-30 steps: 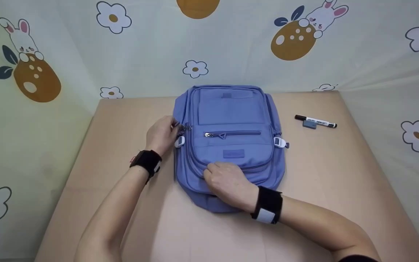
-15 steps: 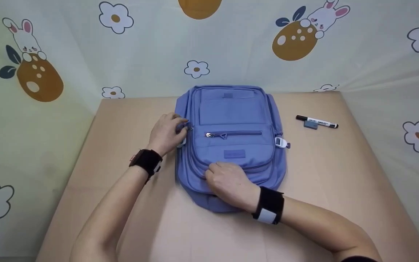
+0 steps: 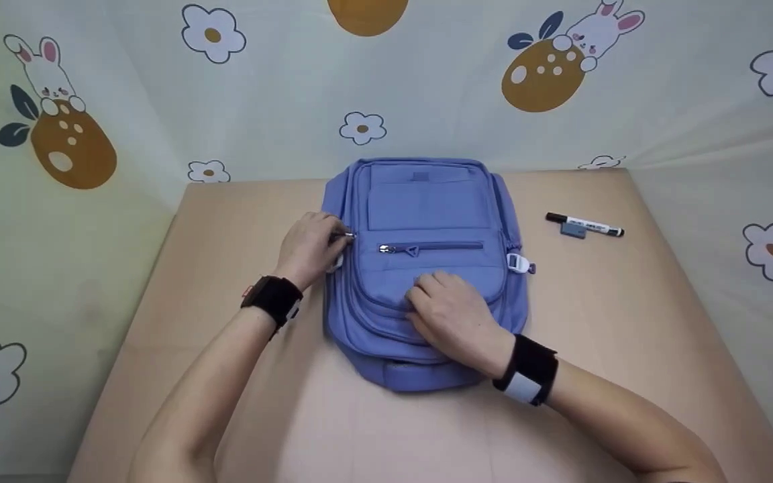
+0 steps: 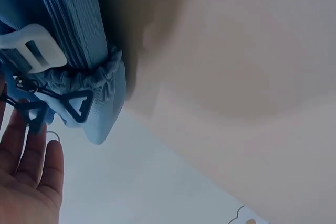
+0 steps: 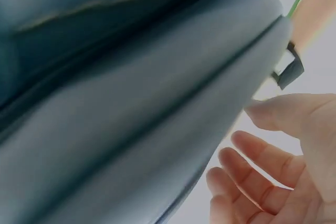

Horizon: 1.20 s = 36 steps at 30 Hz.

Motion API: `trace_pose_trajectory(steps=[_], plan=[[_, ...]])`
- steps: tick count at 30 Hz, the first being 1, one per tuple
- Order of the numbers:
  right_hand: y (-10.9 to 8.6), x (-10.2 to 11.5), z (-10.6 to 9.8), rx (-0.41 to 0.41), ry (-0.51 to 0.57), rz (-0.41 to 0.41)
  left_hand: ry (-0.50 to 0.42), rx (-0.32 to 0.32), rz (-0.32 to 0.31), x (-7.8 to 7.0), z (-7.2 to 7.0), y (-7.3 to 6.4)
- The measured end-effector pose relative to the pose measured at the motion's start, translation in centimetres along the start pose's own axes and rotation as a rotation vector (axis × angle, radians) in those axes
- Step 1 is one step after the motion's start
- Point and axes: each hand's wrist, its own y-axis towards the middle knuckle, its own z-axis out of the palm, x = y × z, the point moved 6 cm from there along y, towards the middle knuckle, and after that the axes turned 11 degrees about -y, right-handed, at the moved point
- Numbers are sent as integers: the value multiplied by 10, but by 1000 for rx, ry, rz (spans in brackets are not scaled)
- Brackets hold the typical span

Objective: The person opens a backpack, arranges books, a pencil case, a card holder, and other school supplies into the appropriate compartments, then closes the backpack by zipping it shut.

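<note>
A blue backpack point(image 3: 433, 208) lies front side up on the table. My left hand point(image 3: 309, 248) is at its left side, fingers gathered about a zipper pull point(image 3: 346, 235). In the left wrist view, one dark triangular pull point(image 4: 34, 116) lies across the left fingers point(image 4: 31, 156), while another triangular pull point(image 4: 79, 106) dangles beside it; the thumb is hidden. Over the lower front pocket, my right hand point(image 3: 457, 318) bends its fingers down toward the fabric. From the right wrist, the thumb point(image 5: 273, 111) meets the bag's edge and the loosely curved fingers stand apart from it.
A black-and-white marker point(image 3: 591, 225) and a small grey-blue block point(image 3: 573, 231) lie right of the backpack. White side buckles point(image 3: 519, 263) stick out from the bag. Behind the table point(image 3: 239, 208) hangs a printed curtain point(image 3: 279, 87).
My right hand has moved up and to the right across the pocket front. The left fingers spread half a second ago and have drawn together again at the zipper pull.
</note>
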Motion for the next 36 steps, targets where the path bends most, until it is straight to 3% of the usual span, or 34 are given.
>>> trace_pose_trajectory(steps=[8,13,19,28,36], plan=[[-16,-9,7,24,-31,-3,15,-24,79,-10,-7,-8],[-17,-8,16,58,-63,9,-3,-13,45,-14,-6,-14],[-18,-10,19,98,10,54,-34,0,-1,-19,-7,-23],[-17,-11,13,17,62,64,-49,29,5,-34,-9,-47],[-20,-14,9,24,103,61,-71,11,-19,-33,-8,-50]])
